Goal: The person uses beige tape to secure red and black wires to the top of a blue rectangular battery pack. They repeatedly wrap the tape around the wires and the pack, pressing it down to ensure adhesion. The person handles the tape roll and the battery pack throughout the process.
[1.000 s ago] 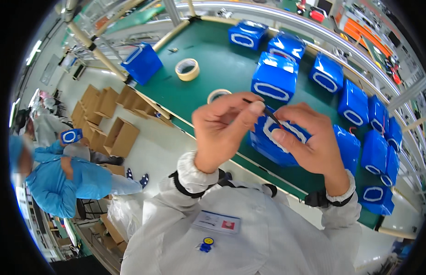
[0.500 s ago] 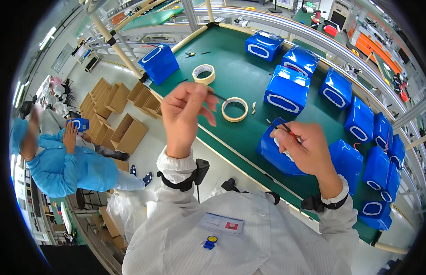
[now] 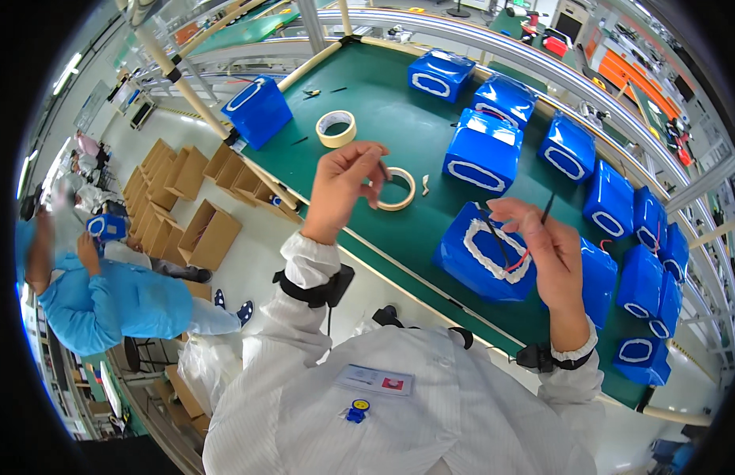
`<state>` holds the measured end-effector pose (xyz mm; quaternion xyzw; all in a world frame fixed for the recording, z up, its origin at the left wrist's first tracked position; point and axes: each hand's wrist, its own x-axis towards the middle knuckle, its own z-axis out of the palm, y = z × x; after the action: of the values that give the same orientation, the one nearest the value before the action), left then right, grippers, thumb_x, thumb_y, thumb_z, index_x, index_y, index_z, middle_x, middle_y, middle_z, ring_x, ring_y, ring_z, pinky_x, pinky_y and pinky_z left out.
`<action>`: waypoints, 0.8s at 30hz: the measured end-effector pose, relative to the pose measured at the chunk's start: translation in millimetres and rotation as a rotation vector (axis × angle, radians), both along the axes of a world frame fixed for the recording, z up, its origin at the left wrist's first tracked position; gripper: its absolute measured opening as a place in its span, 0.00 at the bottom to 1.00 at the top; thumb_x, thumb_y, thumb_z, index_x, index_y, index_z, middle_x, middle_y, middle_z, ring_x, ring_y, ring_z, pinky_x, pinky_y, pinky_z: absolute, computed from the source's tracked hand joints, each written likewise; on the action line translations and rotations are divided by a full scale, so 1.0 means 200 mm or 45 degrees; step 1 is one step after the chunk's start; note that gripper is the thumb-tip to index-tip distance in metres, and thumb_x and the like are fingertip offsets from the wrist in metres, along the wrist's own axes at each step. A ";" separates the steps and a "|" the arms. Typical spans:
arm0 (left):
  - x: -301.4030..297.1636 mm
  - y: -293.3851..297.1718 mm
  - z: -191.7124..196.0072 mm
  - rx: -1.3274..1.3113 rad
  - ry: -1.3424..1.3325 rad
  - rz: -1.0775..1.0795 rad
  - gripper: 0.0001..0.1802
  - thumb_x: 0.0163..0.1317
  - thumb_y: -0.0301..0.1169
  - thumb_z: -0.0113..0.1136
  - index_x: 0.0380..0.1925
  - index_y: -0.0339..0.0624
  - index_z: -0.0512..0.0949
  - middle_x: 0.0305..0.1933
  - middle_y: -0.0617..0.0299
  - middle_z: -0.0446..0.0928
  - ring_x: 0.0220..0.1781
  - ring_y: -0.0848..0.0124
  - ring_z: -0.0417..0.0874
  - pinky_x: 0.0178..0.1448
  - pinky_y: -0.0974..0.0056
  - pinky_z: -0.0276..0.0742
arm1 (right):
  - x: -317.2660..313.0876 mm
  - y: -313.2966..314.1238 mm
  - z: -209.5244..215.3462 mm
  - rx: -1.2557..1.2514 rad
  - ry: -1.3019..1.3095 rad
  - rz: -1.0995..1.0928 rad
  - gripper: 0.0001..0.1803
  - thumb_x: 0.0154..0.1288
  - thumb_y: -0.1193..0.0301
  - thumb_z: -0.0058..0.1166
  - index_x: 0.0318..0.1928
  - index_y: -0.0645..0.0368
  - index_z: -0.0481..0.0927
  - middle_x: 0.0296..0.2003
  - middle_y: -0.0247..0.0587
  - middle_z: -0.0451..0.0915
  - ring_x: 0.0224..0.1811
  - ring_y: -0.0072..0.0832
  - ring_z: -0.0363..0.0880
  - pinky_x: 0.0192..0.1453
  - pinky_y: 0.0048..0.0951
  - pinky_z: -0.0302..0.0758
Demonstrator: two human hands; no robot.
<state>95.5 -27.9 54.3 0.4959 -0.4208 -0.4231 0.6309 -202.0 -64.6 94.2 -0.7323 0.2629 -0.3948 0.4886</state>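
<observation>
A blue-wrapped battery pack (image 3: 454, 257) lies before me on the green bench, a ring of white sealant (image 3: 469, 234) on its upper face. From inside the ring come a black wire (image 3: 494, 229) and a red wire (image 3: 520, 262). My right hand (image 3: 551, 257) is over the pack's right side, fingers curled, with a thin black stick-like piece (image 3: 548, 208) rising from between them. My left hand (image 3: 345, 190) hovers by the bench's near edge, thumb and fingertips pinching a short dark piece (image 3: 384, 169). Its kind is too small to make out.
Several blue packs (image 3: 482, 150) with white rings stand along the back and right; another pack (image 3: 257, 111) sits far left. Two tape rolls, one upright-looking (image 3: 336, 128) and one flat (image 3: 408, 190), lie between. A person in blue (image 3: 122, 305) and cardboard boxes (image 3: 211, 235) are left.
My right hand has loosened from the wires and moved right, uncovering the pack's white ring. The left hand has shifted slightly right, still pinching the dark piece. The whole view has shifted a little.
</observation>
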 end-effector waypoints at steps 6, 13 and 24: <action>0.26 -0.19 -0.17 0.204 -0.353 0.205 0.14 0.67 0.36 0.62 0.33 0.34 0.82 0.21 0.63 0.78 0.19 0.77 0.76 0.20 0.70 0.72 | -0.10 0.03 -0.03 -0.054 -0.043 -0.389 0.16 0.68 0.71 0.60 0.54 0.64 0.80 0.45 0.42 0.84 0.47 0.26 0.81 0.50 0.27 0.75; 0.52 -0.44 -0.53 0.557 -0.747 0.183 0.12 0.62 0.33 0.65 0.38 0.34 0.83 0.23 0.59 0.83 0.19 0.73 0.82 0.20 0.67 0.79 | -0.27 0.32 -0.10 -0.378 -0.298 -0.822 0.14 0.60 0.80 0.58 0.47 0.65 0.78 0.36 0.41 0.81 0.34 0.25 0.78 0.38 0.28 0.74; 0.26 -0.09 -0.40 -0.363 -1.737 -0.245 0.18 0.51 0.33 0.71 0.44 0.50 0.83 0.50 0.60 0.78 0.55 0.53 0.76 0.59 0.48 0.71 | 0.25 0.43 -0.22 -0.365 0.296 0.344 0.10 0.52 0.82 0.58 0.37 0.60 0.82 0.26 0.40 0.79 0.25 0.36 0.78 0.28 0.30 0.72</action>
<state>147.6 -45.7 -25.6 0.5237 -0.8159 -0.0124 0.2448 -152.8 21.4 49.8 -0.8634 0.1579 -0.2721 0.3944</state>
